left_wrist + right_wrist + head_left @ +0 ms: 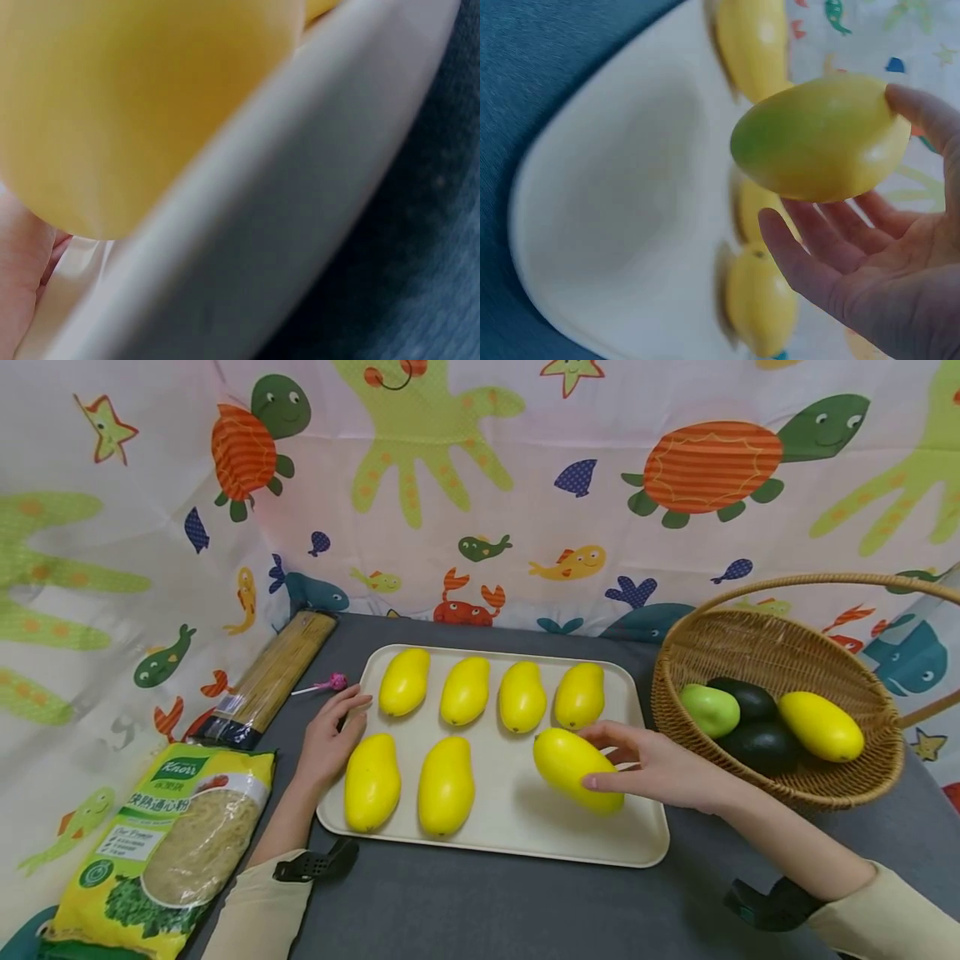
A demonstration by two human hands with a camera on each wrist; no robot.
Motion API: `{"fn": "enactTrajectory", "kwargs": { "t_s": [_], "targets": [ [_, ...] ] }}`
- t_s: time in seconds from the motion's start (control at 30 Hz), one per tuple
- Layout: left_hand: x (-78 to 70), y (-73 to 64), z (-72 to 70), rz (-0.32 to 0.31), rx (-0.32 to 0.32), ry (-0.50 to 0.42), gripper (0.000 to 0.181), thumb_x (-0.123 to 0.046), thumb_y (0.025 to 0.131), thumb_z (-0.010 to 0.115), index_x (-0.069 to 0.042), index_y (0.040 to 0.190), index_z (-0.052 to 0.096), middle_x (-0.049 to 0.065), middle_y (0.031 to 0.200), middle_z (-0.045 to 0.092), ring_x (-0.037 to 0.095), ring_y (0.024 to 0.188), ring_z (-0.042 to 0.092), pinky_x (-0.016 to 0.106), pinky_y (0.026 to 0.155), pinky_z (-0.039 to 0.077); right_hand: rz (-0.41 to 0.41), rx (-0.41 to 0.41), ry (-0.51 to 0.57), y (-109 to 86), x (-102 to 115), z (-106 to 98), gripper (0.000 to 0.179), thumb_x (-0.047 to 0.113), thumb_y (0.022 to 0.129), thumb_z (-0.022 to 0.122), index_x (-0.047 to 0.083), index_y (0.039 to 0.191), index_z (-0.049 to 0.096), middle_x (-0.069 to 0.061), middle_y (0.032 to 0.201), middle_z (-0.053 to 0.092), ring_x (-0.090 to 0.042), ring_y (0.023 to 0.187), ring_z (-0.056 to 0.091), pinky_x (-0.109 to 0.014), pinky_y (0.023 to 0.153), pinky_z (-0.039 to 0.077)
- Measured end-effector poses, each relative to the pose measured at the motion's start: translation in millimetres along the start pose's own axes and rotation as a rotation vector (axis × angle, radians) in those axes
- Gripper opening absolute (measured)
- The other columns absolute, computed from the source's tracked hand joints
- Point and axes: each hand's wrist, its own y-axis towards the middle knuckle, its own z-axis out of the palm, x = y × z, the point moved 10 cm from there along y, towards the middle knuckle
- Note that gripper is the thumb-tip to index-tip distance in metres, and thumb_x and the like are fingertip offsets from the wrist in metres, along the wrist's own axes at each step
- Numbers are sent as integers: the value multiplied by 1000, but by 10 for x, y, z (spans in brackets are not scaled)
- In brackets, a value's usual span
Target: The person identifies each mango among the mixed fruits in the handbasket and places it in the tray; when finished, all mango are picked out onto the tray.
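My right hand (648, 764) pinches a yellow papaya (573, 770) between thumb and fingers, tilted over the right part of the cream tray (517, 827). A shadow falls on the tray below it. The right wrist view shows a greenish patch on this papaya (817, 139) and the right hand's fingers (799, 255) under it. My left hand (335, 735) rests at the tray's left rim with relaxed fingers, beside a papaya (372, 782). Another papaya (446, 785) lies in the front row, and several more (465, 691) form the back row.
A wicker basket (847, 785) at the right holds a green fruit (708, 710), dark fruits (759, 747) and a yellow one (821, 727). Left of the tray lie a pasta bag (165, 852), a packet of noodles (273, 672) and a pink lollipop (336, 682). A printed curtain (450, 527) hangs behind.
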Motion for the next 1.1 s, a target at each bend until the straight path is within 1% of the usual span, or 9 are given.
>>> {"fn": "enactTrajectory", "kwargs": {
  "t_s": [0.1,0.2,0.3,0.4,0.53,0.67,0.77,0.97,1.1],
  "targets": [
    [-8,7,9,1,0,2,34,-18,100,55,-6,131,61,6,150,42,30,141,32,53,113,23,19,43,8,83,-114,148,46,31,93,67,15,134,53,-3,126,57,-27,113,53,-43,94,45],
    [-17,11,11,3,-4,2,33,-17,100,55,-7,130,62,6,150,42,29,140,33,53,113,24,59,56,-13,144,-223,249,47,36,93,65,17,135,54,1,125,58,-24,114,51,-48,98,39],
    [-21,13,10,3,-7,1,33,-17,100,55,-7,130,62,6,150,43,29,140,33,53,113,24,100,59,-19,195,-309,319,46,41,92,65,16,130,55,1,121,60,-22,112,51,-45,98,39],
    [-15,15,11,-1,-6,0,33,-18,100,55,-7,131,62,6,150,43,29,141,33,53,113,23,126,58,16,250,-374,365,43,41,90,67,15,123,57,-1,113,63,-23,105,54,-41,90,42],
    [3,15,13,-15,0,-4,34,-20,100,54,-8,131,61,5,150,42,29,141,31,54,114,22,117,56,9,345,-421,390,39,42,89,69,16,117,61,-1,105,64,-23,99,54,-37,84,43],
    [12,12,10,-28,3,-5,35,-21,100,53,-8,132,61,5,151,41,29,141,31,54,114,22,107,66,4,433,-441,406,38,43,89,68,19,118,67,3,110,66,-21,101,54,-38,88,42],
    [16,9,6,-34,3,-2,35,-21,100,53,-9,132,61,4,151,41,29,141,31,54,113,22,123,75,5,489,-463,421,41,43,88,69,19,121,66,3,115,65,-20,104,54,-39,92,41],
    [5,-4,0,-37,9,-6,35,-22,100,54,-10,133,61,3,151,41,29,141,31,56,113,22,187,32,-2,601,-534,425,49,47,83,74,15,116,60,-3,106,61,-21,98,52,-37,84,41],
    [3,-6,0,-39,10,-10,35,-21,100,54,-9,133,60,3,151,41,29,141,31,56,113,21,180,-19,-3,667,-538,436,48,48,82,75,16,115,62,-2,106,61,-21,99,52,-37,83,41]
  ]
}}
